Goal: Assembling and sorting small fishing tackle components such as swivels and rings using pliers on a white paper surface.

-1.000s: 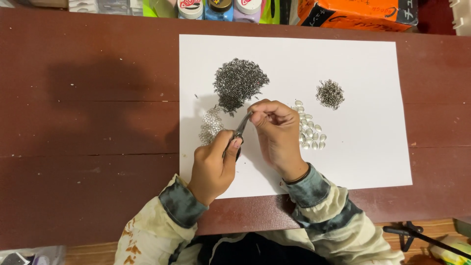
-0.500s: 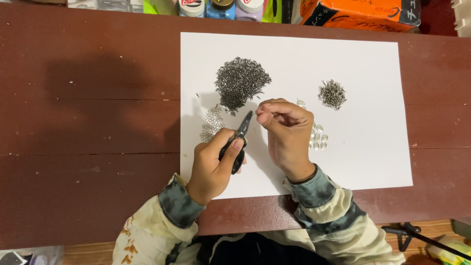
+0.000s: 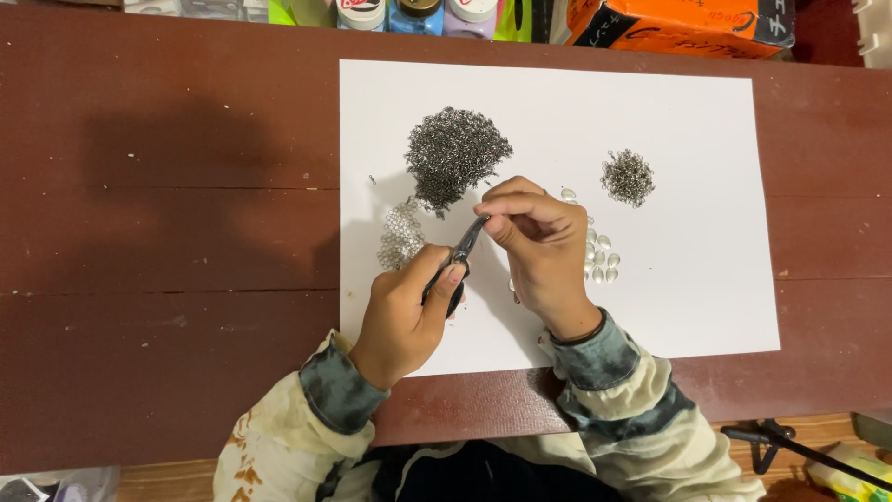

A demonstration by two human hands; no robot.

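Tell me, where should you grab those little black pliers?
By the dark handles, from the near side, as the left hand does. The pliers slant up and away, so the thin tip stays free near the right hand.

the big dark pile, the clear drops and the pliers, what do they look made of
The big dark pile looks like small metal rings: grey, with a glinting sheen. The clear drops look like glass or plastic: see-through and glossy; which one is hard to tell. The pliers in the left hand look like dark metal at the tip with black handles, probably rubber or plastic. The white sheet looks like matte paper.
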